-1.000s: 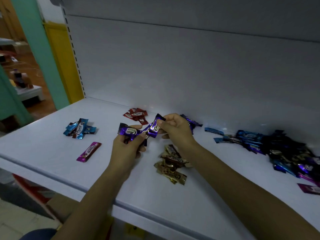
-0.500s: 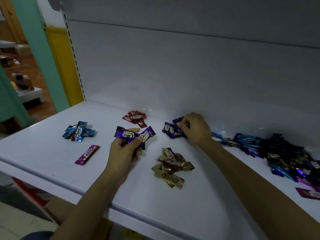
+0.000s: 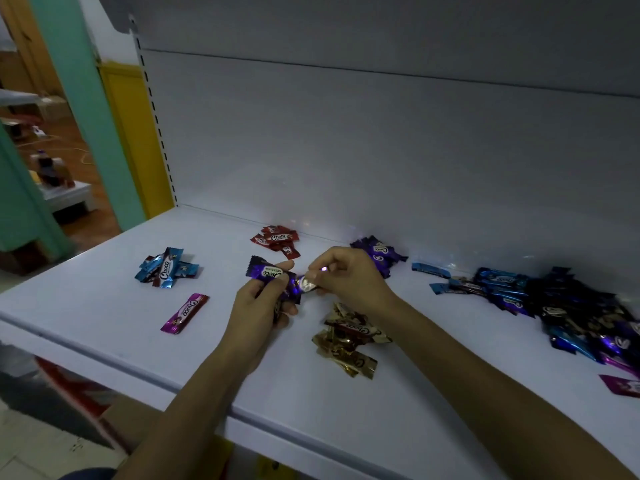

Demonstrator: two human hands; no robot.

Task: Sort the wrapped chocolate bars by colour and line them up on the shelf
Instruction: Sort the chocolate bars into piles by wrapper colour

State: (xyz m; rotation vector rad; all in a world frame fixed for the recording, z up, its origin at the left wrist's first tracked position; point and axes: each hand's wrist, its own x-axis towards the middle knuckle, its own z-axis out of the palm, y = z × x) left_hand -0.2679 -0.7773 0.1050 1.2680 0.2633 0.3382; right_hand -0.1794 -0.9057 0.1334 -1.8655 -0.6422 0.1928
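1. Two fingers do the work on the right hand (image 3: 349, 278): thumb and forefinger pinch the foil end of a purple bar (image 3: 300, 285), and the other fingers are curled in.
2. Left hand (image 3: 258, 306) grips a purple bunch (image 3: 270, 272) of bars, thumb pressed flat on top, fingers curled underneath. I cannot tell how many bars are in the bunch.
3. The pinched bar's other end sits at the left hand's bunch. Both hands meet over the middle of the white shelf (image 3: 104, 306).
4. Gold pile (image 3: 346, 337) lies just near of the right hand. Purple pile (image 3: 379, 252) lies just far of it, close to the back panel (image 3: 346, 150), partly hidden by the knuckles.
5. Red pile (image 3: 277, 239) lies far of the left hand. Blue pile (image 3: 168, 268) is to the left, and a single magenta bar (image 3: 185, 312) lies alone nearer the front edge.
6. To the right is a loose blue bar (image 3: 431, 270), then the unsorted heap (image 3: 571, 306) of mixed blue, purple and dark wrappers, running to the right edge.
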